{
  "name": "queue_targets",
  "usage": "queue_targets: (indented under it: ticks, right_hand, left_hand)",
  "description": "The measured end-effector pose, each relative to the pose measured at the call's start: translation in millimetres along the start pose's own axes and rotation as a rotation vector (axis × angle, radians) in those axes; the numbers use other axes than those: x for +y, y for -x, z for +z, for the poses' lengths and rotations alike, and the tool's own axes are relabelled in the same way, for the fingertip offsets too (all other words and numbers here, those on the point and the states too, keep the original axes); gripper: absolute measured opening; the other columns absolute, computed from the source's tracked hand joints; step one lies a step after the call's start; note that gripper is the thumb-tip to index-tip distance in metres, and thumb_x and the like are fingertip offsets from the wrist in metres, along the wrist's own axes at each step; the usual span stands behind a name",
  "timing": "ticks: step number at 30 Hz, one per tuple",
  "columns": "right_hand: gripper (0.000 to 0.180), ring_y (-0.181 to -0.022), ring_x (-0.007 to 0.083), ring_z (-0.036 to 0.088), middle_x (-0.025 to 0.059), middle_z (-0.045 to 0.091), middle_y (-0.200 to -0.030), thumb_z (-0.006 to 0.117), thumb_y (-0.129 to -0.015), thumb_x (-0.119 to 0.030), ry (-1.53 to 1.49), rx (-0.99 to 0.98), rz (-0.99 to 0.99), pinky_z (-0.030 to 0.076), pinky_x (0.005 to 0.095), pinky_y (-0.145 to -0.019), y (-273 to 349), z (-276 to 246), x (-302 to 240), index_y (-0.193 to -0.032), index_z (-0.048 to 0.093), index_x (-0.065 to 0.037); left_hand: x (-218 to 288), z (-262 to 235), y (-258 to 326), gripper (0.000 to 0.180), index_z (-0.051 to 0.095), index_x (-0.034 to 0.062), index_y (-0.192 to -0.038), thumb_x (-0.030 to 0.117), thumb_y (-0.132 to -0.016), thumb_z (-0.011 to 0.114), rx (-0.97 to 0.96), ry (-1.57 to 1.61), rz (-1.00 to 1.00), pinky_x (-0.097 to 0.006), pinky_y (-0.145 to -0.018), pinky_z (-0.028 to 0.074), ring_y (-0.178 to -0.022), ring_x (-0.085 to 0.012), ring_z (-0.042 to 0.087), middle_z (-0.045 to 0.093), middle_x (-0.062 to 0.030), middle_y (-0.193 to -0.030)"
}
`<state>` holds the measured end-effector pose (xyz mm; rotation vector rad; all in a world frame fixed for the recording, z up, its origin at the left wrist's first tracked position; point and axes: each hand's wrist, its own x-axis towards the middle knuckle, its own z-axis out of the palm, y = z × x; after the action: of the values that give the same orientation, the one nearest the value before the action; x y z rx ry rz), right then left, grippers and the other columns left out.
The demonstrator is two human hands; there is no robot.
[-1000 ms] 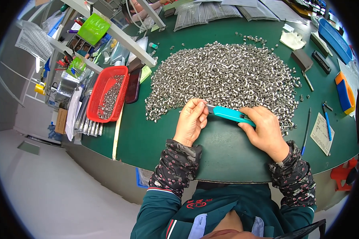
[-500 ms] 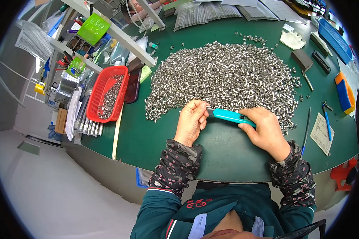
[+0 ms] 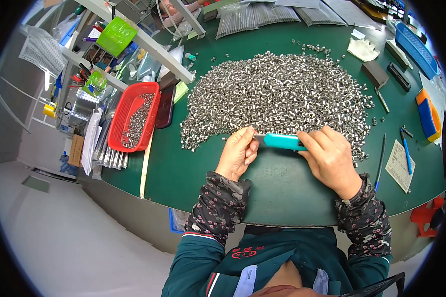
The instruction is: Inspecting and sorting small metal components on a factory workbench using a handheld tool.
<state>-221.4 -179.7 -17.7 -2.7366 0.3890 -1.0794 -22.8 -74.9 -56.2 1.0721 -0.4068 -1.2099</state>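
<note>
A teal utility knife (image 3: pixel 282 141) lies level between my two hands, over the near edge of a big heap of small silvery metal rings (image 3: pixel 277 94). My right hand (image 3: pixel 329 159) is closed on the knife's rear end, with thumb and fingers pinching it. At the knife's grey front end, my left hand (image 3: pixel 238 152) is closed in a pinch, its other fingers curled in. Whatever sits between those fingertips is too small and too covered to make out. The heap rests on a green tabletop (image 3: pixel 292 198).
To the left stands a red basket (image 3: pixel 115 133) partly filled with rings, beside a dark phone-like slab (image 3: pixel 165 106). At the right lie pens, a paper slip (image 3: pixel 400 166), an orange-and-blue holder (image 3: pixel 428 115) and a blue tray (image 3: pixel 416 49). A white frame post (image 3: pixel 153 49) slants over the left side.
The knife has rolled and shows a broader teal face. My right fingers have lifted and shifted along its rear end; my left hand has moved only slightly.
</note>
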Motion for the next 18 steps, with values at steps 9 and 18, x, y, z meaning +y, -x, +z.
queue_targets:
  ticks: [9, 18]
  right_hand:
    - [0.031, -0.066, 0.0247, 0.051, 0.0088, 0.051, -0.069, 0.066, -0.064, -0.01, -0.158, -0.004, 0.176, 0.042, 0.0344, -0.056, 3.5, 4.7, 4.9, -0.092, 0.056, -0.004]
    - [0.028, -0.066, 0.0264, 0.051, 0.0096, 0.052, -0.068, 0.064, -0.066, -0.012, -0.201, -0.077, 0.216, 0.042, 0.0362, -0.058, 5.2, 4.7, 4.1, -0.092, 0.056, -0.004]
  left_hand:
    - [-1.0, 3.8, -0.9, 0.019, 0.051, 0.0077, -0.084, 0.025, -0.088, 0.047, -0.025, -0.026, 0.117, -0.016, -0.037, 0.031, -0.048, -0.0043, 0.041, 0.053, -0.003, -0.069]
    - [0.7, 7.9, 1.2, 0.013, 0.052, 0.0059, -0.087, 0.019, -0.088, 0.049, 0.034, 0.017, 0.153, -0.016, -0.039, 0.034, -0.051, -0.0048, 0.044, 0.054, -0.0035, -0.073]
